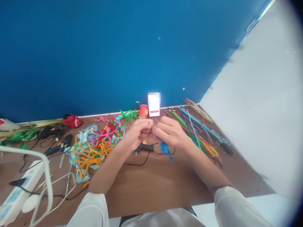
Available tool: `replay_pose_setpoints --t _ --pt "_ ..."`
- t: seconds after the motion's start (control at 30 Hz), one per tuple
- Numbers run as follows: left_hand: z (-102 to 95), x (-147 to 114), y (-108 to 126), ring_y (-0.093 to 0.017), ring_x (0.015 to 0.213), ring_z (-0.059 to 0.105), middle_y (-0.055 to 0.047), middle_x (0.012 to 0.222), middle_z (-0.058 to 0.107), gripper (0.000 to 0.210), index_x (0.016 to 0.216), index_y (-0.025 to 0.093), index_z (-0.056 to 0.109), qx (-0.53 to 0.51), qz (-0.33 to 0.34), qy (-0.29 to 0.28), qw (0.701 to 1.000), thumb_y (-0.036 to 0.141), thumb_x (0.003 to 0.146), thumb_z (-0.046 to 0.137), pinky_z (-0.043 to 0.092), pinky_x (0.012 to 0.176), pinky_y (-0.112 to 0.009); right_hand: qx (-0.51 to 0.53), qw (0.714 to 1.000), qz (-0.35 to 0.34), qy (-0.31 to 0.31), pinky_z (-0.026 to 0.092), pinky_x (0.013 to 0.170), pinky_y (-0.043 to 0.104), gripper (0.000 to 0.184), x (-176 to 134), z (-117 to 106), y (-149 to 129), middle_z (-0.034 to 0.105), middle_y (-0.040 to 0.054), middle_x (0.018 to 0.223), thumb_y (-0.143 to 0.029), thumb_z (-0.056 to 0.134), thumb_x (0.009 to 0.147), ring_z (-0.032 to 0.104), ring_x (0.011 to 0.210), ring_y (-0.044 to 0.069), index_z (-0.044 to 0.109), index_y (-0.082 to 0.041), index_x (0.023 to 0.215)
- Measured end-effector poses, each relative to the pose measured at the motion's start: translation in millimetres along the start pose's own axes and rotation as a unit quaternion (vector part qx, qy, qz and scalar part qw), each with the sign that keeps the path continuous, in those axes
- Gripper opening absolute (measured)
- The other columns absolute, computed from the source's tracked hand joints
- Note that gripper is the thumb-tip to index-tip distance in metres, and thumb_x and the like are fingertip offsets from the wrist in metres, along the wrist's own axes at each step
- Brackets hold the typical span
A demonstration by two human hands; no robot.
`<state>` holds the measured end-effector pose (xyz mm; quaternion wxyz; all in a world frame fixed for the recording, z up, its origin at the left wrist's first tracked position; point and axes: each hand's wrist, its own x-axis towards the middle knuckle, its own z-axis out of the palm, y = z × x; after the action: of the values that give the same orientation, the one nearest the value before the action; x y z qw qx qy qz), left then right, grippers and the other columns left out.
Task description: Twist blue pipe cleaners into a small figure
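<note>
Over the middle of the table, my left hand (141,130) and my right hand (169,130) meet with fingers curled into pinches. A fuzzy blue pipe cleaner piece (165,148), bent and twisted, hangs out beneath my right hand, which is closed on it. Between the two hands a short purple tip (155,119) pokes up; which hand pinches it I cannot tell. Whatever my left fingertips close on is hidden. Just below the hands lies a black glue gun (145,147) with its cord.
Loose coloured pipe cleaners (199,135) lie to the right. Orange twisted pipe cleaner figures (92,157) rest on pale blue ribbon at left. A red paper cup (142,111) and a lit phone (154,105) stand by the blue wall. A white power strip (22,192) and cables occupy the left.
</note>
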<state>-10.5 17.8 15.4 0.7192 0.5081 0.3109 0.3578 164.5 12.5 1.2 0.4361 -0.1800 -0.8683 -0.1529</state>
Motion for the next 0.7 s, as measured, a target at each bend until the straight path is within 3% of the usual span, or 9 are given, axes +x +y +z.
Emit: replay_pose_setpoints --t 0.07,0.13,0.27,0.33,0.43,0.53,0.6,0.63,0.7 --pt "-2.1 3 1 -0.004 0.044 0.003 0.011 0.054 0.015 0.031 0.06 0.021 0.033 -0.066 -0.065 -0.029 0.995 0.029 0.068 0.062 0.003 0.041 -0.021 -0.034 0.998 -0.041 -0.025 0.031 0.058 0.033 0.028 0 -4 3 0.043 -0.0014 0.062 -0.009 0.053 0.095 0.039 0.062 0.016 0.048 -0.023 0.072" --pt "-3.2 4 1 -0.004 0.043 0.004 0.011 0.053 0.015 0.032 0.059 0.021 0.034 -0.06 -0.061 -0.023 0.996 0.031 0.07 0.063 0.004 0.04 -0.021 -0.023 0.999 -0.026 -0.035 0.031 0.058 0.033 0.027 0 -7 6 0.046 -0.0009 0.063 -0.007 0.053 0.095 0.039 0.063 0.016 0.05 -0.023 0.073" --pt "-4.3 3 -1 -0.006 0.047 0.03 0.006 0.056 0.038 0.025 0.072 0.018 0.054 0.152 0.12 0.051 0.98 0.036 0.088 0.06 0.022 0.043 -0.02 0.099 0.985 0.142 0.02 0.032 0.058 0.029 0.019 2 -7 8 0.051 -0.0014 0.065 -0.013 0.054 0.093 0.041 0.062 0.013 0.056 -0.022 0.077" --pt "-6.6 1 -2 -0.009 0.055 0.044 0.002 0.066 0.052 0.018 0.085 0.018 0.061 0.3 0.247 0.087 0.917 0.034 0.094 0.057 0.033 0.051 -0.022 0.17 0.957 0.23 0.042 0.032 0.056 0.028 0.017 3 -7 7 0.051 -0.0027 0.064 -0.02 0.056 0.093 0.041 0.058 0.011 0.058 -0.021 0.076" --pt "-12.9 1 -2 -0.01 0.06 0.049 0.0 0.076 0.061 0.009 0.097 0.02 0.063 0.494 0.404 0.094 0.764 0.024 0.096 0.055 0.039 0.058 -0.025 0.253 0.911 0.324 0.03 0.032 0.053 0.026 0.023 5 -9 5 0.05 -0.0038 0.061 -0.029 0.057 0.095 0.041 0.055 0.01 0.06 -0.019 0.074" --pt "-18.2 4 -3 -0.012 0.065 0.053 -0.003 0.081 0.066 0.008 0.095 0.019 0.061 0.588 0.47 0.082 0.653 0.017 0.095 0.053 0.038 0.061 -0.026 0.325 0.872 0.366 0.017 0.035 0.055 0.025 0.027 7 -11 4 0.051 -0.003 0.062 -0.033 0.057 0.095 0.045 0.058 0.01 0.06 -0.018 0.073" --pt "-18.6 5 -4 -0.012 0.064 0.051 -0.002 0.076 0.063 0.011 0.087 0.019 0.059 0.591 0.476 0.082 0.646 0.016 0.094 0.052 0.036 0.059 -0.026 0.362 0.857 0.367 0.0 0.036 0.056 0.025 0.029 8 -11 3 0.051 -0.0029 0.063 -0.034 0.056 0.095 0.045 0.06 0.01 0.057 -0.018 0.071" --pt "-17.6 6 -5 -0.011 0.061 0.048 0.0 0.071 0.059 0.013 0.082 0.02 0.058 0.574 0.47 0.082 0.666 0.016 0.093 0.051 0.035 0.058 -0.026 0.37 0.855 0.364 -0.008 0.035 0.055 0.025 0.03 8 -11 3 0.05 -0.0032 0.063 -0.035 0.056 0.095 0.044 0.059 0.01 0.056 -0.018 0.071" --pt "-13.7 6 -7 -0.011 0.056 0.041 0.003 0.062 0.049 0.019 0.074 0.02 0.054 0.498 0.427 0.08 0.75 0.021 0.093 0.051 0.032 0.055 -0.026 0.357 0.869 0.343 -0.013 0.031 0.053 0.025 0.029 9 -10 2 0.047 -0.0042 0.061 -0.034 0.056 0.096 0.041 0.056 0.009 0.056 -0.019 0.071"
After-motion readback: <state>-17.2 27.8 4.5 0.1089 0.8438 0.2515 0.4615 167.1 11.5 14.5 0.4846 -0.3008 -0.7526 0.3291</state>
